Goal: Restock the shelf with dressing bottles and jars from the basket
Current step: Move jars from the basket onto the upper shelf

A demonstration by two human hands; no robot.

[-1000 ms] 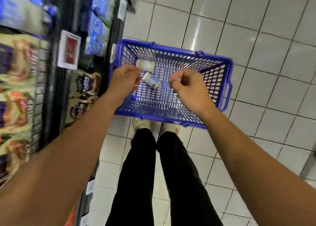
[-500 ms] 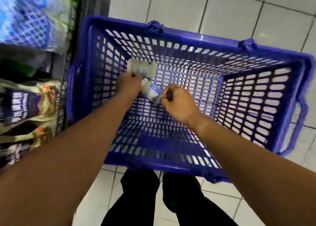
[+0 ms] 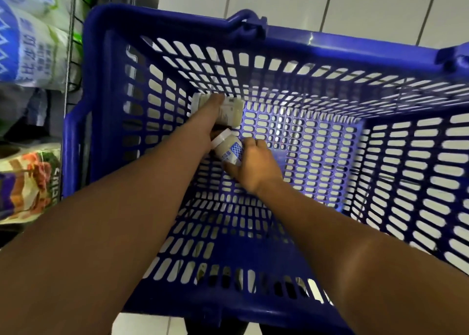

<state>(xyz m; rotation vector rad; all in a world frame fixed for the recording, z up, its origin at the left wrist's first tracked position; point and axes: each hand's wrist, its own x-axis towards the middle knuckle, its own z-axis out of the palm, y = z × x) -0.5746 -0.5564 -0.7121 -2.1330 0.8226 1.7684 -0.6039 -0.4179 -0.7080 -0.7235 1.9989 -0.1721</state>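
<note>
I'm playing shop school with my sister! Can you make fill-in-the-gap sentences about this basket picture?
The basket is coloured ____.
It has ____ jars inside.
The right hand holds the near jar, which has a ____ cap.
The left hand grips the far jar, which lies on its ____.
Missing words: blue; two; white; side.

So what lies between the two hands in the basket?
The head view shows the blue-labelled jar there, held by the right hand, its lid end next to the left hand, which holds a second jar.
</note>
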